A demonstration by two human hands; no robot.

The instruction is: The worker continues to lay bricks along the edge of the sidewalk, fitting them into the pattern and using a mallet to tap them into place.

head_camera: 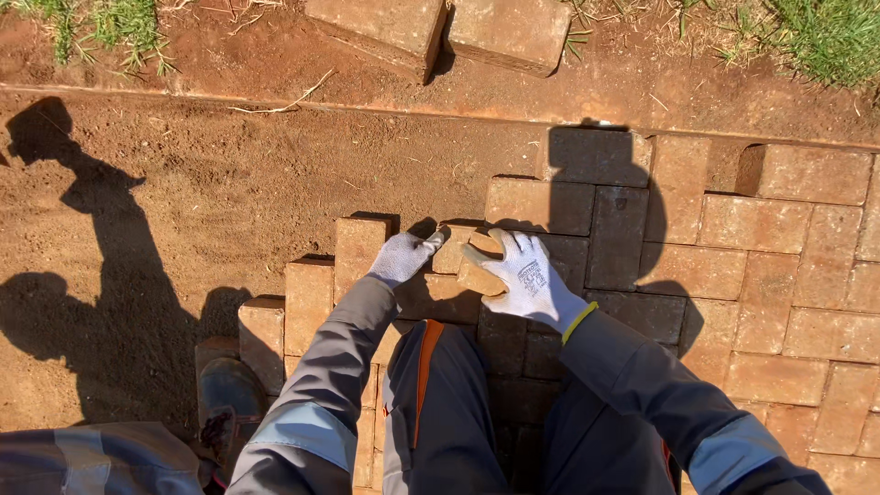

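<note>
A reddish paving brick [469,257] is held at the centre of the frame, tilted above the stepped edge of the laid paving [779,275]. The right hand [524,275], gloved in white, is wrapped over the brick's right side with fingers curled around it. The left hand [401,257], also gloved, is pinched on the brick's left end. Open, levelled sand [229,192] is seen left of and above the paving edge. Two loose bricks [440,32] are lying at the upper centre, beyond a thin border strip [275,104].
</note>
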